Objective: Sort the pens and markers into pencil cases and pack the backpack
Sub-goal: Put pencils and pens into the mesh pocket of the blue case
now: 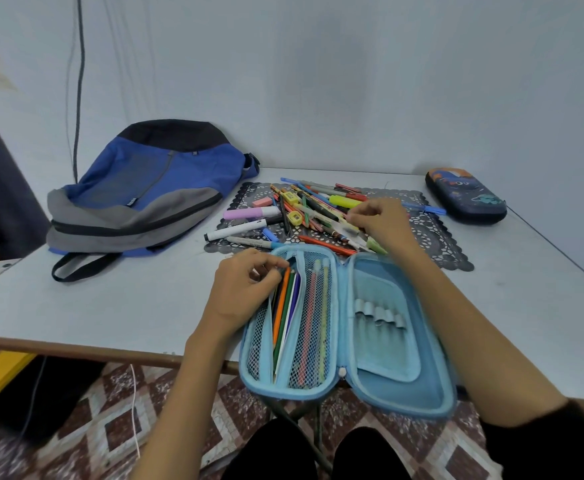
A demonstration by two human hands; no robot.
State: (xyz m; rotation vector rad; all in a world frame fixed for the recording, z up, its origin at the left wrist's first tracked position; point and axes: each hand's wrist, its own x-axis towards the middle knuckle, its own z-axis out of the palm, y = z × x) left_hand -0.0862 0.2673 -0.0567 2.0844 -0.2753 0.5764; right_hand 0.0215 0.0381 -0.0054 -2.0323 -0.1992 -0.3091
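Nearest, overhanging the table (110,306) edge, the light-blue pencil case (387,344) lies open with a few pencils under its mesh. At far left the backpack (145,195) lies flat, seemingly not yet packed. The left hand (245,289) has its fingers curled together, pinching the tips of the coloured pencils (283,306) in the case's pocket. Most of the pile (311,209) lies loose on the mat (432,237), where the right hand (382,220) clamps its fingers on a pen (347,228). Far right, the dark pencil case (465,197) is zipped. Sorting looks barely begun.
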